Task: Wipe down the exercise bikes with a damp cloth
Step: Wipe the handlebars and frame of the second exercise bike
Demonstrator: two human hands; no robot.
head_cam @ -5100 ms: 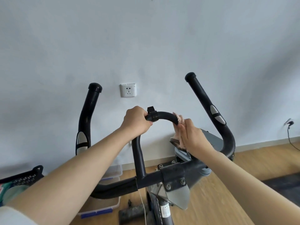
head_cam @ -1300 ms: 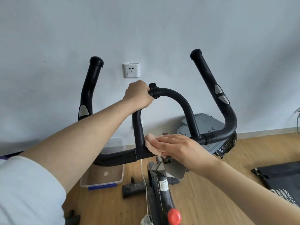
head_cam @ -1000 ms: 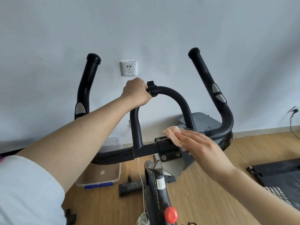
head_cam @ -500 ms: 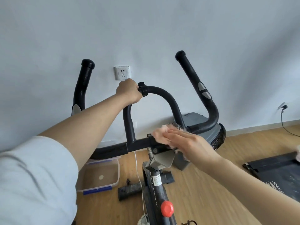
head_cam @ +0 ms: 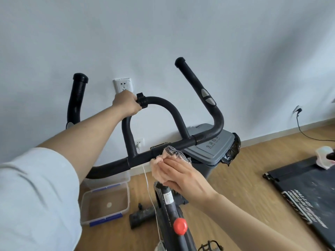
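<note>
The black exercise bike handlebar spans the middle of the head view, with two upright horns and a centre loop. My left hand grips the top left of that loop. My right hand holds a pink cloth with a dark mesh side against the top of the bike's stem, just below the handlebar clamp. A red knob sticks out lower on the stem.
A grey lidded bin with a black bag stands behind the bike by the wall. A clear plastic box lies on the wood floor at left. A black mat lies at right. A wall socket sits behind my left hand.
My right hand has slid the cloth along the crossbar and down from the clamp onto the top of the stem. My left hand keeps its grip on the loop. The view has shifted right.
</note>
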